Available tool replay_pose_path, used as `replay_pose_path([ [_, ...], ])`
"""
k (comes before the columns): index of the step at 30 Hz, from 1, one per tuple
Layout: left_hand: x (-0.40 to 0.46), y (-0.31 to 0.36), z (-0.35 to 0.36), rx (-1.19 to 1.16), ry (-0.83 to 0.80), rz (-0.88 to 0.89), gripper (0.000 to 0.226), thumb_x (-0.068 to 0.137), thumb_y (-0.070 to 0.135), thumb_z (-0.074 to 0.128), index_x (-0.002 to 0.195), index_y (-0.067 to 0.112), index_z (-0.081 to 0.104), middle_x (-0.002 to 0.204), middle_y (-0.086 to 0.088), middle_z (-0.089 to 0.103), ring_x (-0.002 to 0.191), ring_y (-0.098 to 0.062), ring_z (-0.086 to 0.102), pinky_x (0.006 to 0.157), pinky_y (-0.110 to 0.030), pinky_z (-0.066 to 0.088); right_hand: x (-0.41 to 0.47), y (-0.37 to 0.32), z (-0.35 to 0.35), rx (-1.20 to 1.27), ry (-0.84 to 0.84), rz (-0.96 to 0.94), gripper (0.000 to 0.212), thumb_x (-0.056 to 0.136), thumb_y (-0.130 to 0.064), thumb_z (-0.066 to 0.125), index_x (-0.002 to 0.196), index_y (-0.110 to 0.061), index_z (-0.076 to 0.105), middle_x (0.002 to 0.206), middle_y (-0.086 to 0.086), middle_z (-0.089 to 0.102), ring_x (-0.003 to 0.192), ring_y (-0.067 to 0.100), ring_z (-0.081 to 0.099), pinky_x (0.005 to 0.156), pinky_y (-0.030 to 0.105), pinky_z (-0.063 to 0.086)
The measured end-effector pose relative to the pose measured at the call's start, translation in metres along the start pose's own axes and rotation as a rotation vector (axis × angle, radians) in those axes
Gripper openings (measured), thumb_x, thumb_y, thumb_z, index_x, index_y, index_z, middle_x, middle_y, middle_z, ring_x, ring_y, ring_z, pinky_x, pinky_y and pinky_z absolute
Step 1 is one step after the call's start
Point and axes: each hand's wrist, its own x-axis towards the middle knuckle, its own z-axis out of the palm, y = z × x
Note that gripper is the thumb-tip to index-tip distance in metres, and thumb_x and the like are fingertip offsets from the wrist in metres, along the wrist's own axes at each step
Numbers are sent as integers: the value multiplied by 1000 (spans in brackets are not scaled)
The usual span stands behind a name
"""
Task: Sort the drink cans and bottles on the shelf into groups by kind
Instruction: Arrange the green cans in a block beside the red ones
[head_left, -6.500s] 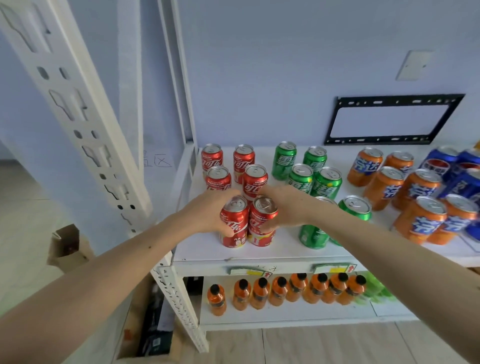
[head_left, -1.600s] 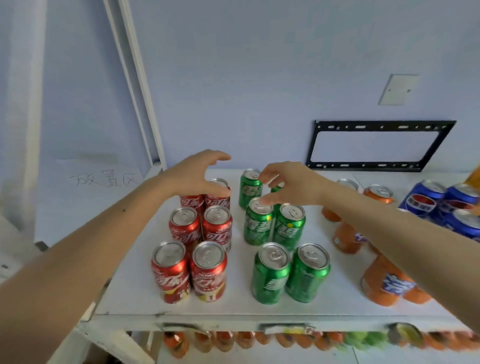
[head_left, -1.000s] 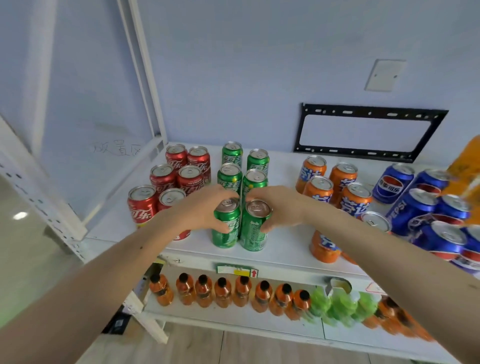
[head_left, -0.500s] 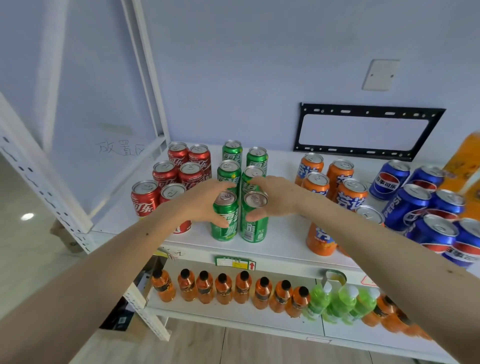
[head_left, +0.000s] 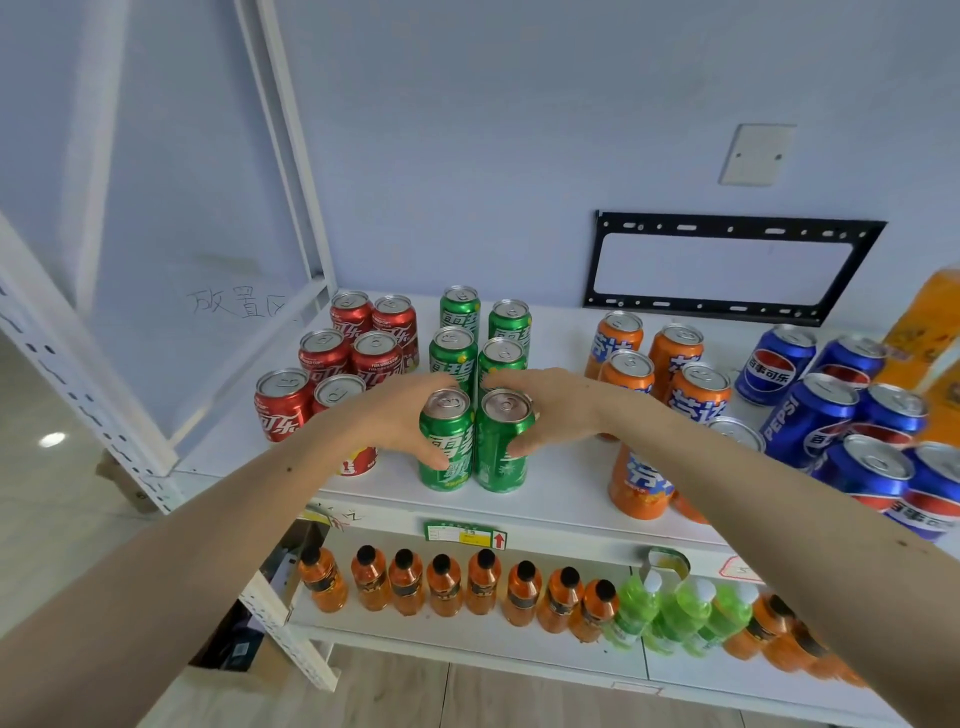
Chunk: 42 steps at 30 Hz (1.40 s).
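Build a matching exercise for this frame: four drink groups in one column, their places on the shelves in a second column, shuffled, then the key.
Things:
1. red cans
2. green cans
3. blue cans
4. orange bottles

Places:
A. lower shelf, in a row
B. top shelf, far right
C. top shelf, far left
D. top shelf, front pair between the left hand and right hand

Pairs: 1-C, 2-D, 3-B, 4-A

Bright, even light; sharp centre, edges bowed.
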Motion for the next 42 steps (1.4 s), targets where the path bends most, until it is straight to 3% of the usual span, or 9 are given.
replay_pose_path([
  [4,1,-2,1,10,2,12,77,60,23,91,125,23,50,126,3,61,112,-16,57,93,-33,47,6,0,9,-121,123,-9,62,73,-46,78,123,-20,53,117,2,62,108,25,58,83,34,47],
  [9,4,-3,-2,29,-42,38,79,60,21,91,127,23,49,129,5,58,114,-15,56,93,-31,46,1,-9,9,-234,191,15,56,75,-53,75,108,-14,53,95,-1,55,89,22,54,63,29,35],
  [16,11,-2,-7,37,-133,92,81,61,15,89,129,27,48,129,9,57,114,-11,55,94,-30,46,-1,-11,13,-267,227,85,61,70,-61,75,98,-11,54,85,1,56,79,21,55,49,26,32],
  [21,15,-6,-7,37,-173,101,83,61,16,89,130,30,45,130,8,57,116,-11,56,95,-31,47,-2,-11,15,-295,209,103,66,71,-65,71,104,-11,52,94,3,57,83,22,54,61,30,38],
  [24,14,-5,-12,51,-186,129,88,60,22,90,133,30,43,131,13,55,118,-9,54,98,-31,47,-4,-9,5,-292,127,139,80,67,-75,65,119,-17,49,112,2,62,100,24,59,72,36,47],
  [28,16,-8,-48,-111,-116,74,91,66,33,86,143,33,37,134,19,47,119,-3,51,97,-25,46,-4,1,-36,-33,146,182,77,75,-67,66,137,-24,46,126,-1,61,115,22,57,95,42,47],
  [33,55,-20,-72,-41,127,39,69,79,37,76,140,27,43,139,5,51,125,-15,52,103,-36,44,45,7,-45,-4,174,232,75,81,-49,71,140,-14,42,138,8,52,122,26,51,100,40,44],
  [37,96,-24,-65,186,7,49,90,75,35,80,149,22,31,147,-7,42,132,-25,43,107,-37,37,83,6,-29,-53,100,268,78,72,-47,79,133,-11,45,131,9,55,117,28,53,96,42,47],
  [42,127,-31,-59,219,-114,113,77,68,38,84,135,24,49,133,1,55,120,-21,53,93,-31,45,99,17,-21,-84,68,263,76,70,-41,82,131,-11,47,127,10,57,113,28,55,92,39,49],
])
